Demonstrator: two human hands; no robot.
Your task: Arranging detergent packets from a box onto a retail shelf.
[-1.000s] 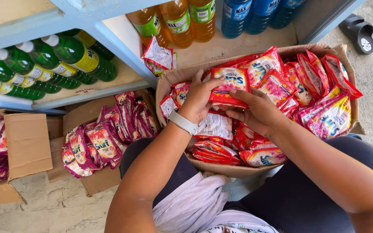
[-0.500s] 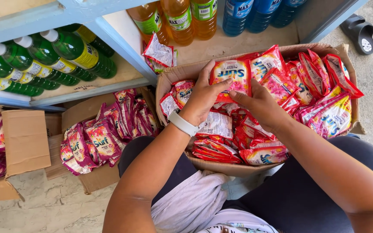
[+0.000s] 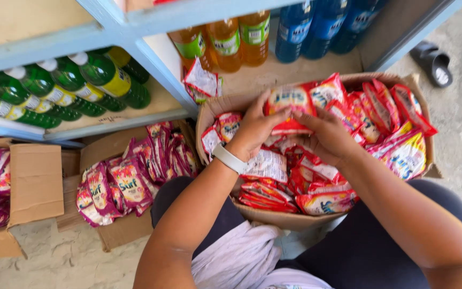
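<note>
A red sachet (image 3: 289, 107) has been lifted from among the packets since a second ago and is now held above the far edge of the box (image 3: 209, 115). It is pinched at its left side by the left hand (image 3: 252, 131) and at its lower right by the right hand (image 3: 330, 136); both hands are closed on it. A half-second ago it was lower. The lift suggests one sachet is being singled out. Pink sachets (image 3: 129, 179) lie in a second box at the left, below green bottles (image 3: 54, 91) on the shelf (image 3: 151, 56).

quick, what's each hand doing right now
left hand: closed on the red sachet
right hand: pinching the same red sachet
</note>
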